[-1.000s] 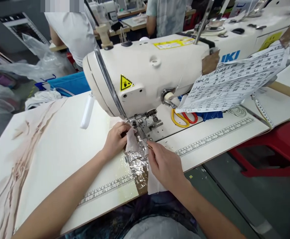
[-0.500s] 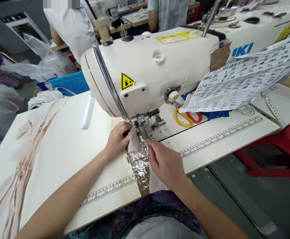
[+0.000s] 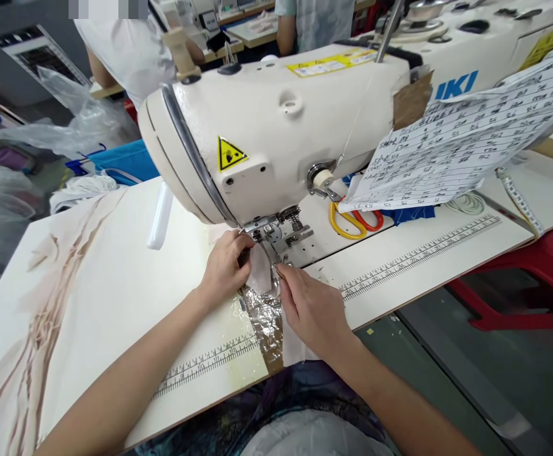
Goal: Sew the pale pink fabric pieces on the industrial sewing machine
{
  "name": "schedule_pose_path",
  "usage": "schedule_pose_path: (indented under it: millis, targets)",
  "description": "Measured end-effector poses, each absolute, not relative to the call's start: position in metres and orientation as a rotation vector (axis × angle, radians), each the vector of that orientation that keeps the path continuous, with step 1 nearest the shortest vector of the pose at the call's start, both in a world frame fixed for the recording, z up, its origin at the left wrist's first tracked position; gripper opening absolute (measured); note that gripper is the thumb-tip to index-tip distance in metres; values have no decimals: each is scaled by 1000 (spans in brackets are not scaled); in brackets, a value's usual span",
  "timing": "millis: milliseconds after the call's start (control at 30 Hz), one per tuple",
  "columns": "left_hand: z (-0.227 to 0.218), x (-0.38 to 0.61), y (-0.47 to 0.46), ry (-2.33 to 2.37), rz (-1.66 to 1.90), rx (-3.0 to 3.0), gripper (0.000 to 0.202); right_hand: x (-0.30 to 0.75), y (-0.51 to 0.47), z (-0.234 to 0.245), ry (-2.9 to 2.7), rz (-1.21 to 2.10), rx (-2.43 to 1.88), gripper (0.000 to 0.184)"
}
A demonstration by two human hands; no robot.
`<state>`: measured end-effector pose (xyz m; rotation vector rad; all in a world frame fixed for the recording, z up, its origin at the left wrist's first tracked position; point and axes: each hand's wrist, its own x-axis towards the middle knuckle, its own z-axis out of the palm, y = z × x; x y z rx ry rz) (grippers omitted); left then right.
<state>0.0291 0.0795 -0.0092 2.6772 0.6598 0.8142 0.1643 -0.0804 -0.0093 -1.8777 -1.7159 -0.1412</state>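
In the head view, my left hand [image 3: 225, 267] is at the left of the needle area of a white sewing machine [image 3: 276, 133]. Its fingers are closed on the edge of a pale pink fabric piece [image 3: 260, 271]. My right hand [image 3: 315, 311] is just in front of the presser area, thumb and forefinger pinched on pale pink fabric too. Part of that fabric [image 3: 295, 342] hangs below the right hand towards the table edge. Between the hands, shiny clear tape [image 3: 267, 323] covers a brown strip on the table. The needle and the exact fingertip contacts are hidden.
Yellow-and-red-handled scissors [image 3: 347, 221] lie right of the needle area, below a handwritten sheet [image 3: 466, 145]. Crumpled pale pink fabric strips [image 3: 52, 310] spread over the table's left side. A red stool [image 3: 518, 285] stands at right. Two people are beyond the machine.
The view has shifted slightly, so the machine appears a little further left. The fabric between my hands lies slightly differently, its lower end further right. Both hands keep their pinched shape.
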Motion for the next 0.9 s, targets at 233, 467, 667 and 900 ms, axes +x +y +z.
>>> schedule_pose_path:
  millis: [233, 467, 667, 900]
  targets:
    - [-11, 29, 82, 701, 784, 2676, 8, 163, -80, -10, -1724, -123, -1886, 27]
    - [-3, 26, 79, 738, 803, 2512, 18, 163, -80, -11, -1717, -109, -1904, 28]
    - [-5, 27, 80, 660, 896, 2611, 15, 162, -77, -8, -1719, -84, -1954, 30]
    - [0, 26, 76, 409, 789, 2925, 15, 162, -87, -8, -1713, -161, -1928, 25]
